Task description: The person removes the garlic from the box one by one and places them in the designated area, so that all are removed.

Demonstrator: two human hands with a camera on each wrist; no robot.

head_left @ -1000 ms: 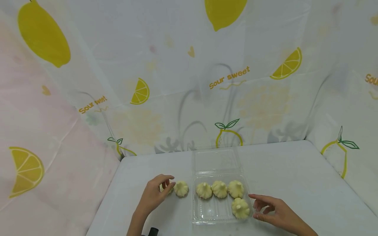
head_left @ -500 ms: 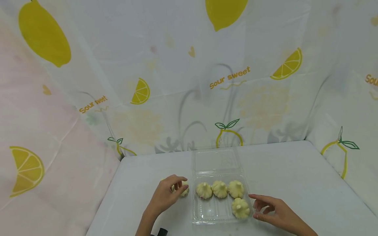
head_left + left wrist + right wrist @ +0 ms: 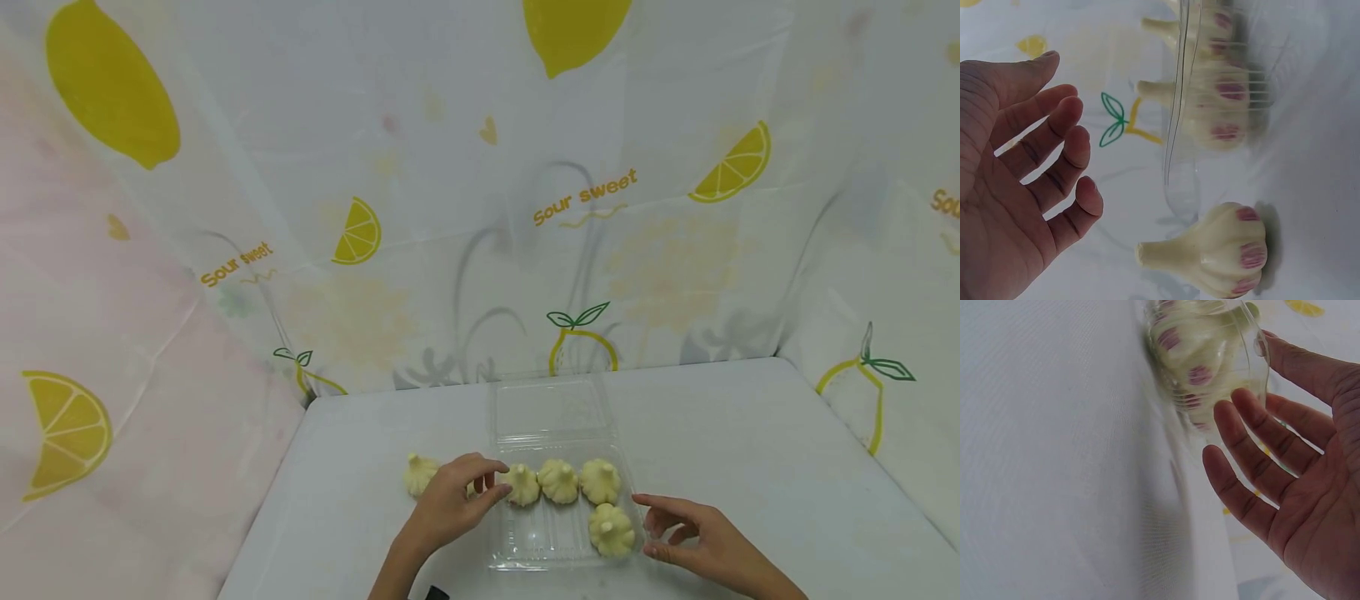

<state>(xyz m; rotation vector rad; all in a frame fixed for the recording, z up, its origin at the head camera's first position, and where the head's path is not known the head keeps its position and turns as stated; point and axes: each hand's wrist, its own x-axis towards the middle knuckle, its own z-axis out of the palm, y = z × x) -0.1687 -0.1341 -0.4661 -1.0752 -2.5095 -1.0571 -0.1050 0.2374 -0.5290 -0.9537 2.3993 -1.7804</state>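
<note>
In the head view a clear plastic clamshell box point(image 3: 551, 550) lies with its lid point(image 3: 551, 408) folded back. Several pale garlic bulbs point(image 3: 558, 482) sit inside, most along the far side and one point(image 3: 611, 530) at the near right. My left hand point(image 3: 461, 496) hovers at the box's left edge, fingers loosely bent, holding nothing. One loose garlic bulb point(image 3: 422, 475) stands on the table left of that hand; another is mostly behind it. In the left wrist view a bulb point(image 3: 1216, 250) stands outside the box. My right hand point(image 3: 1285, 450) has relaxed fingers at the box's right wall, seemingly touching it.
A white-covered table point(image 3: 735, 442) carries everything. A printed lemon cloth point(image 3: 450, 208) hangs behind and at both sides. A small black object point(image 3: 437, 592) shows below the left wrist at the frame's bottom edge.
My left hand has moved right, from over the loose garlic bulbs to the box's left edge, uncovering the leftmost bulb. The right hand and the bulbs in the box stay put.
</note>
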